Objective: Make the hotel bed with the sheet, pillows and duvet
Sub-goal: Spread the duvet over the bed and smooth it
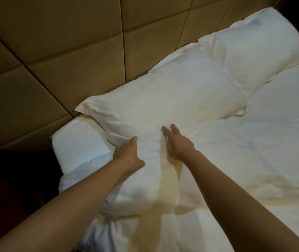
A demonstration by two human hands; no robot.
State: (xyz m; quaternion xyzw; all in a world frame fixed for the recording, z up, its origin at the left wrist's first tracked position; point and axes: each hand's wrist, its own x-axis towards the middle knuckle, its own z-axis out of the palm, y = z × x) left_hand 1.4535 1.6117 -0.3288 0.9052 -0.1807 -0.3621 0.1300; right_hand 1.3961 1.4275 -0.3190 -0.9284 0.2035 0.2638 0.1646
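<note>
Neither of my hands holds anything: my left hand (129,154) lies open, fingers curled lightly against the fabric at the near pillow's (165,99) lower corner, while my right hand (176,144) is flat, fingers together and pressing down just beside it where pillow meets duvet (245,160). Two white pillows sit along the padded headboard (54,60), the near one under my fingers, the far pillow (254,50) butted against its end. White bedding covers the mattress up to the pillows' edge, with the sheet (77,142) showing bare at the near corner. I judge this to be the finishing stage, smoothing and seating the pillow after the covers are laid. Next, I would sweep both palms outward to flatten the creases under them, square the loose pillowcase flap toward the headboard, then tidy the rumpled duvet fold hanging at the bedside.
</note>
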